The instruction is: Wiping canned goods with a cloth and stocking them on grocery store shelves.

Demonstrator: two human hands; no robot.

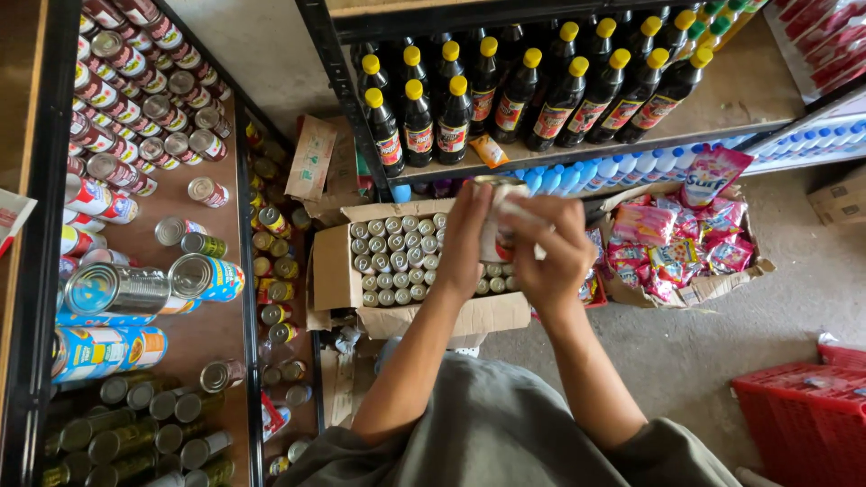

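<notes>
- A bare concrete floor (722,325) ran between dark metal racks in a cramped stockroom, seen from above.
- An open cardboard box (336,275) sat on the floor, packed with upright small tins showing round silvery tops.
- Both hands were raised over the box: the left hand (463,242) and the right hand (552,254) were wrapped together around a small can (499,236) with a pale label, held just above the packed rows.
- A brown wooden shelf (207,338) at left carried shiny cylindrical cans, some lying on their sides.
- Dark glossy bottles (519,90) with yellow caps lined the rack ahead.
- Crinkled pink sachets (672,239) filled a torn carton, and a red plastic crate (803,415) stood at right.
</notes>
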